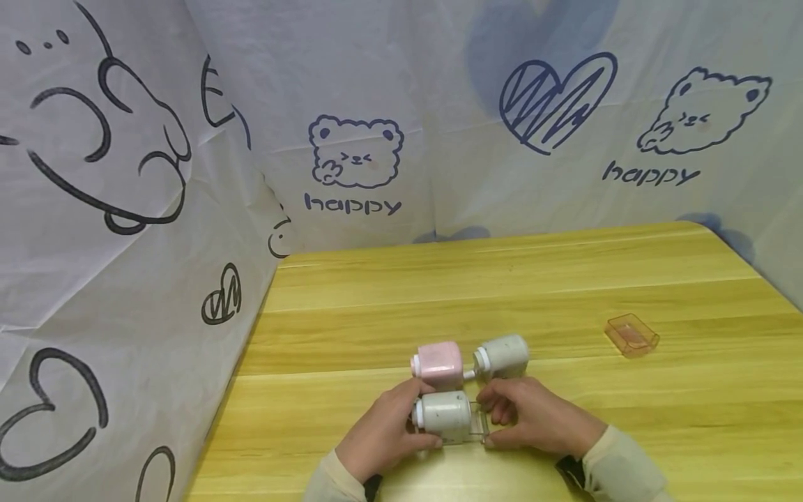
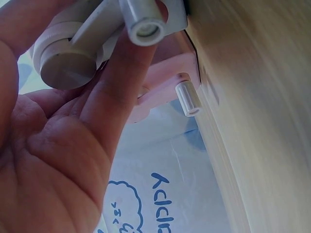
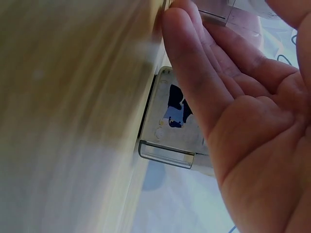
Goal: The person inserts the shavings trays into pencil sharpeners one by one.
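A white hand-crank pencil sharpener point(image 1: 444, 413) is gripped by my left hand point(image 1: 384, 431), thumb along its near side and fingers behind its crank end. At its right end, my right hand point(image 1: 536, 418) pinches a clear shavings drawer point(image 1: 478, 424) between thumb and fingers; the drawer sticks out from the body. Just behind are a pink sharpener point(image 1: 439, 361) and another white sharpener point(image 1: 509, 355). The left wrist view shows the gripped sharpener's crank handle point(image 2: 146, 30) and the pink one's handle point(image 2: 188, 98). A dark-blue picture point(image 3: 176, 110) marks the rear white sharpener.
An orange see-through drawer point(image 1: 631, 336) lies apart on the right of the wood-grain table point(image 1: 502, 279). White cloth point(image 1: 452, 139) printed with bears and hearts hangs behind the table and along its left side.
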### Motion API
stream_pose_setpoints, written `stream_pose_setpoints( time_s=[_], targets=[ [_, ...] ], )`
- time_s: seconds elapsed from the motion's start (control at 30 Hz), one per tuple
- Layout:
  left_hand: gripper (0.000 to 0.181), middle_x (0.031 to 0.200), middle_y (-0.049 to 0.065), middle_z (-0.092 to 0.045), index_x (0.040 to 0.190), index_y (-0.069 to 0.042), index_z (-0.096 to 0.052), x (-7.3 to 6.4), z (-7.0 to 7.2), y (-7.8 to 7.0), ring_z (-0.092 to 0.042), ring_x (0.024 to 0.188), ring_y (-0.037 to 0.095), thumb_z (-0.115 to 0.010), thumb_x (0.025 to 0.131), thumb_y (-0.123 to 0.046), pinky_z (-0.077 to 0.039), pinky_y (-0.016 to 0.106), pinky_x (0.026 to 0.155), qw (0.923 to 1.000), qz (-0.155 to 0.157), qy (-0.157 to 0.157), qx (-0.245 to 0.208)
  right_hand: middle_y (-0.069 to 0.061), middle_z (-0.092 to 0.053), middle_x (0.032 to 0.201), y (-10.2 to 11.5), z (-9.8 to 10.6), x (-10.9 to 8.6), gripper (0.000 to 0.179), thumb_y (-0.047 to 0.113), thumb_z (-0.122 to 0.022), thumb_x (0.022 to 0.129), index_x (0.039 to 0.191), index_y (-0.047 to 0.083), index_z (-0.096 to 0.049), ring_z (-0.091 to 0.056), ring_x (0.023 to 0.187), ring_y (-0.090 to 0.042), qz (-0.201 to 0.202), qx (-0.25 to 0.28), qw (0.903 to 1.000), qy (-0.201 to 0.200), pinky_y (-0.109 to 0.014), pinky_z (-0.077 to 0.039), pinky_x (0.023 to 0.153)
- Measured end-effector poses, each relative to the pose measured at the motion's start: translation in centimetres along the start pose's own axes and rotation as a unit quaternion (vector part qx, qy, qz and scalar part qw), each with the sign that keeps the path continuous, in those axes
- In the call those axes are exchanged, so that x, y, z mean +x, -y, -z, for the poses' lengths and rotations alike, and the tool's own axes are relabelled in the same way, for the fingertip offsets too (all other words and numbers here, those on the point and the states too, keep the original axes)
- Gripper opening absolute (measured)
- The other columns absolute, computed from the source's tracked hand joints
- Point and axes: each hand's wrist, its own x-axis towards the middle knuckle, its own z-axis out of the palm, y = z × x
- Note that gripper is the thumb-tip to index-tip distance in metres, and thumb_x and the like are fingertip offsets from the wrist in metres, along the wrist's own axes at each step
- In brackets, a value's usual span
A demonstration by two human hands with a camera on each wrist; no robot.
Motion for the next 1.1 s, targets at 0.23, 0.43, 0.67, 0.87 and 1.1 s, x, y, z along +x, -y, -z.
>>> stream_pose_setpoints(
  time_s=[0.23, 0.43, 0.67, 0.87, 1.1],
  targets=[
    [0.05, 0.11, -0.007, -0.065, 0.119, -0.015, -0.06, -0.08, -0.01, -0.02, -0.06, 0.093, 0.005, -0.091, 0.079, -0.018, -0.054, 0.026, 0.081, 1.0, -0.004, -0.002, 0.003, 0.005, -0.067, 0.098, 0.12, -0.03, 0.11, 0.052, 0.029, -0.09, 0.079, 0.117, 0.001, -0.067, -0.063, 0.086, -0.008, -0.002, -0.003, 1.0, 0.002, -0.027, -0.057, 0.078],
    [0.05, 0.109, -0.007, -0.065, 0.119, -0.015, -0.06, -0.19, -0.07, -0.07, -0.06, 0.093, 0.005, -0.091, 0.079, -0.017, -0.054, 0.026, 0.082, 0.9999, -0.009, -0.005, 0.005, 0.005, -0.066, 0.095, -0.05, -0.17, 0.16, 0.05, 0.028, -0.089, 0.08, 0.117, 0.001, -0.066, -0.062, 0.084, -0.007, 0.002, 0.003, 1.0, 0.004, -0.026, -0.057, 0.075],
    [0.05, 0.108, -0.006, -0.065, 0.118, -0.014, -0.059, -0.21, -0.07, -0.15, -0.06, 0.092, 0.005, -0.091, 0.079, -0.016, -0.054, 0.026, 0.081, 0.9998, -0.015, -0.008, 0.008, 0.005, -0.068, 0.093, 0.09, -0.33, 0.14, 0.054, 0.021, -0.088, 0.081, 0.122, -0.005, -0.064, -0.063, 0.081, -0.004, 0.02, 0.024, 0.9995, 0.006, -0.025, -0.058, 0.073],
    [0.051, 0.109, -0.006, -0.065, 0.118, -0.014, -0.059, -0.16, -0.1, -0.12, -0.06, 0.092, 0.005, -0.091, 0.079, -0.017, -0.054, 0.025, 0.08, 0.9997, -0.019, -0.009, 0.013, 0.003, -0.07, 0.094, 0.14, -0.4, 0.23, 0.053, 0.017, -0.086, 0.083, 0.123, -0.008, -0.063, -0.064, 0.081, -0.004, 0.038, 0.024, 0.999, 0.007, -0.025, -0.059, 0.074],
    [0.051, 0.109, -0.005, -0.066, 0.118, -0.013, -0.059, -0.17, -0.1, -0.1, -0.06, 0.091, 0.005, -0.091, 0.078, -0.016, -0.055, 0.026, 0.08, 0.9995, -0.024, -0.012, 0.016, 0.002, -0.071, 0.095, 0.17, -0.43, 0.25, 0.053, 0.017, -0.086, 0.083, 0.124, -0.008, -0.063, -0.065, 0.083, -0.005, 0.035, 0.027, 0.999, 0.009, -0.025, -0.059, 0.075]
  ],
)
